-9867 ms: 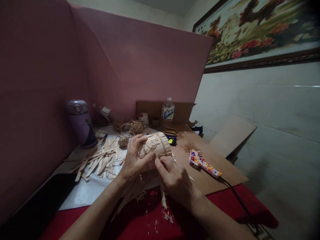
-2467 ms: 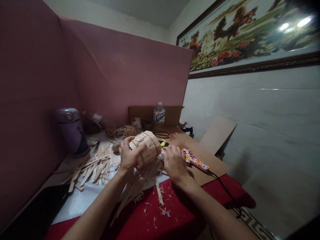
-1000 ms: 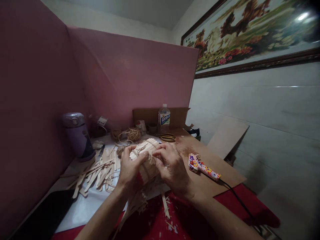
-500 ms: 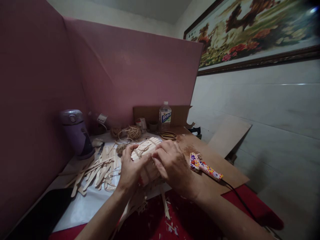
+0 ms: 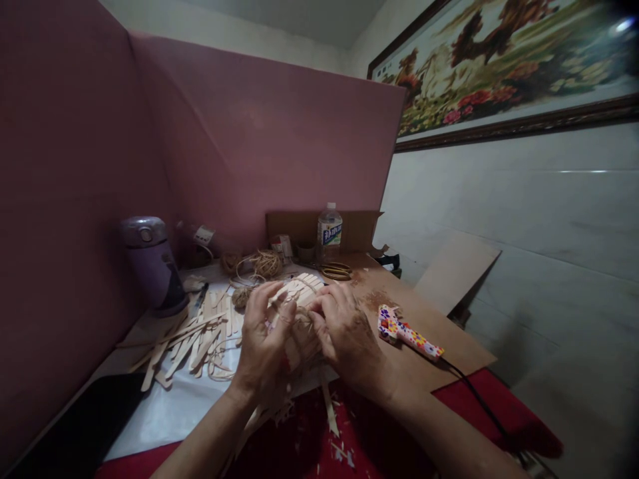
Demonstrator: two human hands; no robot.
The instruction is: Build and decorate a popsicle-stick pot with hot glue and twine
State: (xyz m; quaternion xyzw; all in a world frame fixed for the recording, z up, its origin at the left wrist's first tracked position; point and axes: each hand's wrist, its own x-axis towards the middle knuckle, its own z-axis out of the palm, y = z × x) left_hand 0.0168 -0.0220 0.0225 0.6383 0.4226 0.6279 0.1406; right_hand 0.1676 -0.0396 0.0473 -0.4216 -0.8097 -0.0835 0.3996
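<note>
While pale, flat wooden sticks make up its ribbed, rounded outer wall, the stick-covered barrel (image 5: 304, 288) lies tilted between the two hands above the near middle of the table, with coarse twine banding it. The left hand (image 5: 260, 336) grips its left side, fingers curled over the top and the thumb laid along the upper face. The right hand (image 5: 349, 332) arches over the right side, palm down, fingers bent and bunched, thumb tip close to the index finger against the barrel; whether they pinch the twine there I cannot tell. Both forearms slant inward from the lower edge, wrists low. To the left, thin round-ended sticks (image 5: 200, 339) sprawl crosswise on smooth white sheeting (image 5: 150, 419), near a fuzzy, loosely wound twine ball (image 5: 267, 264). To the right, a flower-patterned glue gun (image 5: 409, 336) rests on flat brown cardboard (image 5: 459, 352), its dark cord trailing toward soft red cloth (image 5: 504, 409). Splintered shavings (image 5: 342, 456) litter the cloth's near part.
</note>
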